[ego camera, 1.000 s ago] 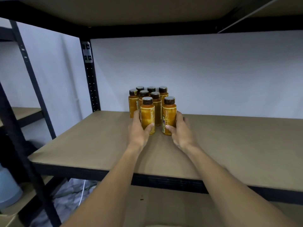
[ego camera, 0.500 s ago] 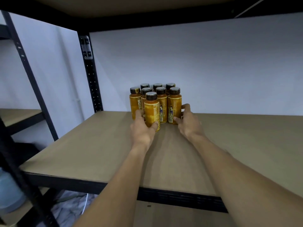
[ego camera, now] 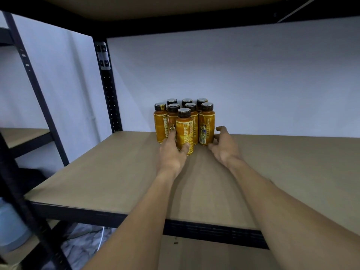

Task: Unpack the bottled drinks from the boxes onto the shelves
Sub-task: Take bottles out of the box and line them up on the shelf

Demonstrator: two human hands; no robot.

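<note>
Several orange bottles with dark caps stand upright in a tight cluster at the back of the brown shelf board (ego camera: 116,172), near the white wall. My left hand (ego camera: 172,152) wraps the base of the front bottle (ego camera: 185,131), which stands on the shelf a little ahead of the others. My right hand (ego camera: 224,146) is open, fingers spread, just beside the right bottle (ego camera: 206,125); whether a fingertip touches it is unclear. No box is in view.
A black perforated upright (ego camera: 108,90) rises left of the bottles, and a slanted black post (ego camera: 29,78) stands nearer me. The shelf above (ego camera: 175,8) hangs low overhead. A lower board (ego camera: 204,256) shows below; a pale blue container (ego camera: 9,230) sits bottom left.
Both bottles were pushed back against the cluster. My right hand has let go of its bottle and opened beside it. My left hand still grips the front bottle.
</note>
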